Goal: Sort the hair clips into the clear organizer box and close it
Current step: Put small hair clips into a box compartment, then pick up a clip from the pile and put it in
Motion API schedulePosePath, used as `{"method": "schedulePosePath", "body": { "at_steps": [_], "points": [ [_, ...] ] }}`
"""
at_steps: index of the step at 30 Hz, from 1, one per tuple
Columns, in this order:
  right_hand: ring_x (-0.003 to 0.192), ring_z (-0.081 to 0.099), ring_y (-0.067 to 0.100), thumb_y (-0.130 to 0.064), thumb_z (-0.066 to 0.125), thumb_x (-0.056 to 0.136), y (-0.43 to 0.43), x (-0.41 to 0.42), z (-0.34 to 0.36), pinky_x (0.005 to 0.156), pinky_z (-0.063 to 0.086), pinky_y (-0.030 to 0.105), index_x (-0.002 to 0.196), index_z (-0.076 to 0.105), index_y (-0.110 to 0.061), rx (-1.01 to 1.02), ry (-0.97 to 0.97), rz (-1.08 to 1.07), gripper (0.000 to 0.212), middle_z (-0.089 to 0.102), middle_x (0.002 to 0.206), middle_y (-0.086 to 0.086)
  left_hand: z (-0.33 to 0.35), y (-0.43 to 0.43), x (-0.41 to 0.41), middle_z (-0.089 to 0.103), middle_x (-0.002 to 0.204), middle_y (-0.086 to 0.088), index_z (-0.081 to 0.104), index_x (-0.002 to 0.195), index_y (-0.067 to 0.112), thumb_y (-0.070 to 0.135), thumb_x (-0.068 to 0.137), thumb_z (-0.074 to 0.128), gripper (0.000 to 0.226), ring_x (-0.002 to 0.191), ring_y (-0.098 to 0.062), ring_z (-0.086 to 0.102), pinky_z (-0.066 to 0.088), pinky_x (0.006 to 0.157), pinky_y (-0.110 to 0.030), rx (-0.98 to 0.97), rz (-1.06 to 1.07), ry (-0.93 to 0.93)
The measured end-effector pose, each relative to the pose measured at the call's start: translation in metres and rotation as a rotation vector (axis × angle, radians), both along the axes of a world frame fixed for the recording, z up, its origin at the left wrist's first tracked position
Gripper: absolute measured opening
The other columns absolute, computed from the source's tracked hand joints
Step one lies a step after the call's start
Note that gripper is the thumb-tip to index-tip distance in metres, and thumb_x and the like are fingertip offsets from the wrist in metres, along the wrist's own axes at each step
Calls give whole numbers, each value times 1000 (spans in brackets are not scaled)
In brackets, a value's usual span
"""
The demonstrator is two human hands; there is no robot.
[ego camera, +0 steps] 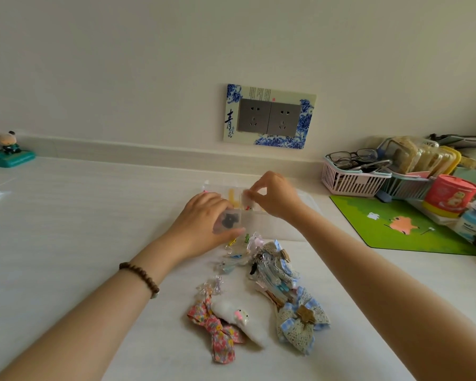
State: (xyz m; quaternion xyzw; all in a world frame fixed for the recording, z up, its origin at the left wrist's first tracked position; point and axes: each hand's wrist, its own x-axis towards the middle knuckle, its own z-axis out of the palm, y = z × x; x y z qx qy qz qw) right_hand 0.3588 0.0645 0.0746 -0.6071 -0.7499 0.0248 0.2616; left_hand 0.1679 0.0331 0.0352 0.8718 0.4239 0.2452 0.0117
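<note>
The clear organizer box [270, 226] lies open on the white table, mid-frame, with a yellow clip and a black clip visible in its compartments. My left hand [204, 224] grips the box's near-left corner. My right hand [275, 196] hovers over the middle compartments, fingertips pinched on a small pale hair clip [248, 198]. In front of the box lie loose clips: small clear and coloured ones [238, 253], blue-checked lace bows [294, 312], a pink floral bow [217, 329] and a white plush clip [235, 314].
A green mat [396, 224] lies to the right. Behind it stand a pink basket with glasses [352, 174], a red tin [449, 198] and other containers. A small figurine [7, 151] sits at the far left by the wall.
</note>
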Motion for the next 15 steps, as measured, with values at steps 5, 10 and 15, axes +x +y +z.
{"method": "schedulePosePath", "body": {
  "at_steps": [5, 10, 15],
  "points": [
    [101, 58, 18, -45, 28, 97, -13, 4, 3, 106, 28, 37, 86, 71, -16, 133, -107, 137, 53, 68, 90, -1, -5, 2, -2, 52, 128, 5, 51, 121, 22, 89, 64, 17, 94, 130, -14, 35, 12, 117, -32, 16, -6, -31],
    [132, 39, 11, -52, 7, 95, -13, 2, -6, 117, -10, 39, 90, 74, -17, -63, -366, 171, 76, 70, 111, 2, -3, -1, -1, 51, 130, 4, 51, 120, 21, 87, 66, 16, 92, 129, -13, 36, 12, 113, -29, 8, -1, -42],
    [121, 49, 13, -54, 8, 92, -29, 3, -4, 117, -2, 38, 93, 71, -19, 51, -171, 217, 72, 69, 107, 1, 5, -10, -6, 51, 132, 7, 50, 125, 25, 81, 71, 31, 80, 129, -11, 37, 18, 113, -28, -38, -56, -163]
  ]
}}
